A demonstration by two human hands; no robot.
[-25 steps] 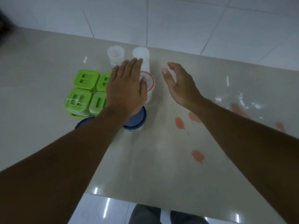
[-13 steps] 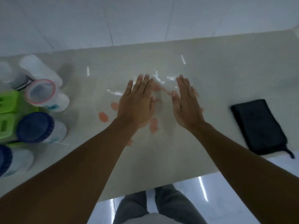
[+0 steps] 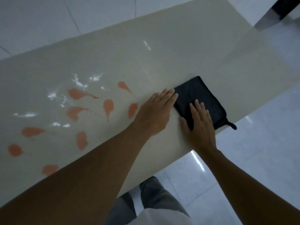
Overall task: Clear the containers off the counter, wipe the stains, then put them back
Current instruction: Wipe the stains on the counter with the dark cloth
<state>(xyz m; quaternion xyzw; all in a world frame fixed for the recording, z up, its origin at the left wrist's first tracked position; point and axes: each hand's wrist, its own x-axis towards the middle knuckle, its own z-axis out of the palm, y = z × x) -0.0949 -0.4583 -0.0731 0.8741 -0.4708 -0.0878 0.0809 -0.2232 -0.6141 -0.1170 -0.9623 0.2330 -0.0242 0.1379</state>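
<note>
A folded black cloth (image 3: 203, 95) lies near the counter's front right edge. My right hand (image 3: 200, 125) rests flat on its near left part, fingers spread, not gripping. My left hand (image 3: 155, 112) lies flat on the counter just left of the cloth, its fingertips touching the cloth's left edge. Several orange-pink stains (image 3: 108, 106) are spread over the beige counter (image 3: 178, 54) to the left of my hands. No containers are in view.
Wet glossy streaks (image 3: 79, 83) shine on the counter behind the stains. The counter's front edge runs diagonally under my arms, with white floor tiles (image 3: 259, 159) below. A dark object (image 3: 285, 7) stands at the top right.
My view has swung right, so the containers have left the frame. Both hands moved right from over the stains to the black cloth; the right hand now rests on it.
</note>
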